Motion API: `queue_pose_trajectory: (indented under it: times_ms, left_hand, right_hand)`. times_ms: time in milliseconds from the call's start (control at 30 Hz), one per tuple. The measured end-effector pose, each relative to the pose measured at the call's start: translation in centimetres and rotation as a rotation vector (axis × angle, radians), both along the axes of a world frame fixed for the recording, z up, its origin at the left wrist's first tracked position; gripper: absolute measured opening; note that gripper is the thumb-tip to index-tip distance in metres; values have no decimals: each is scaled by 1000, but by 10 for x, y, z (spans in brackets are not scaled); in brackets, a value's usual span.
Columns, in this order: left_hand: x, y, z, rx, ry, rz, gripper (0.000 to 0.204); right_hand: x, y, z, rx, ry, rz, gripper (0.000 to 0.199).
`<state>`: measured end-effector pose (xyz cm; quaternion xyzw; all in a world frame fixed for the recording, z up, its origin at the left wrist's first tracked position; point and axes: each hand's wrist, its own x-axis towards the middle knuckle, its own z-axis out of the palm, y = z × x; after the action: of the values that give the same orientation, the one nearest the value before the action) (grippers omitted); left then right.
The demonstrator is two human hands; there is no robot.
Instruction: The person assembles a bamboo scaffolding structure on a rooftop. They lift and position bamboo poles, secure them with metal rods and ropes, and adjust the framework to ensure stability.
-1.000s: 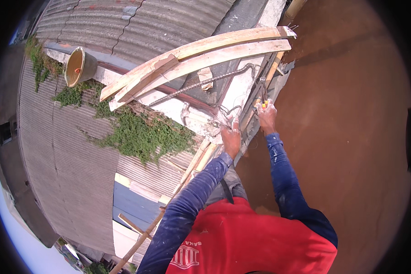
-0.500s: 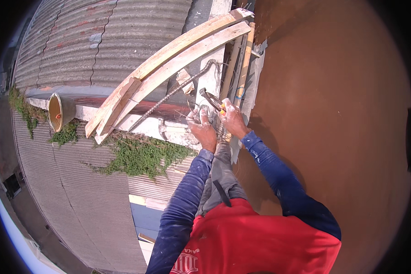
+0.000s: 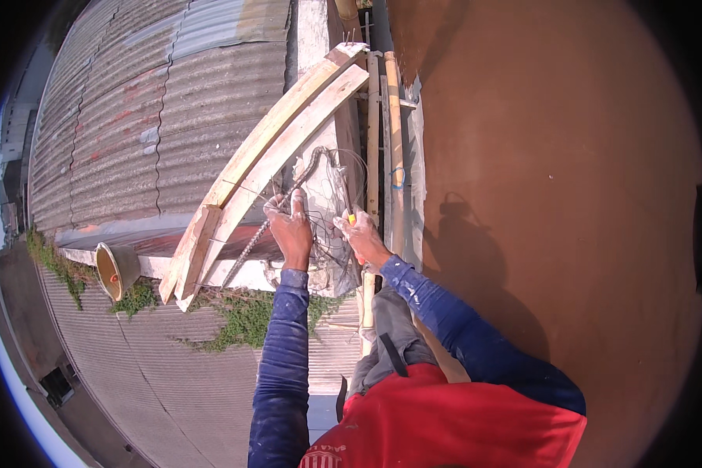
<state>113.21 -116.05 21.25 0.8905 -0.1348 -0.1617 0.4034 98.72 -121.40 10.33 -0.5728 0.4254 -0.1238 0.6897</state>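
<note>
Head view, looking straight down off a roof edge. Left hand (image 3: 290, 225) closed around a ribbed steel bar (image 3: 277, 214) that runs from about 7 o'clock up toward 1 o'clock, right at centre frame. Right hand (image 3: 356, 234) just beside it at 3 o'clock, fingers curled on something with a yellow handle (image 3: 352, 219) (can't tell what tool, mostly hidden in the fist). Tangle of thin tie wire (image 3: 337, 183) looped around the bar's upper end, touching both hands.

Handling guess: bar looks stiff and heavy, rough ribs so not slippery, best gripped mid-length where the left hand already sits. Wire looks light, springy, easy to kink, probably pokey at the cut ends, so better pinched near a loop than grabbed in a bunch.

Counts: one bar, one wire bundle (strands too fine to count), two curved wooden planks (image 3: 281, 144) stacked side by side running 7 to 1 o'clock, two or so bamboo poles (image 3: 392, 140) upright at 12 o'clock, one bucket (image 3: 115, 269) down at 9 o'clock on the corrugated roof (image 3: 132, 117). Brown wall (image 3: 561, 195) fills the 3 o'clock side.
</note>
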Motion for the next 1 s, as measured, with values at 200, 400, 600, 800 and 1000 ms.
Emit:
queue_pose_trajectory:
  times_ms: [200, 400, 600, 800, 1000]
  left_hand:
    - [30, -53, -37, 81, -205, -117, 87]
    - [33, -77, -86, 391, -188, -158, 100]
    - [35, -90, -106, 603, -218, -183, 98]
    - [40, -82, -99, 541, -177, -232, 95]
    - [47, -83, -71, 527, 30, -218, 110]
  right_hand:
    - [8, -1, 18, 100, 142, 18, 25]
    - [11, -6, 48, 179, 173, -22, 33]
    - [5, 15, -10, 100, 148, -220, 40]
    - [-7, -7, 29, 421, 1, -93, 44]
    - [-14, -14, 8, 216, 100, -19, 43]
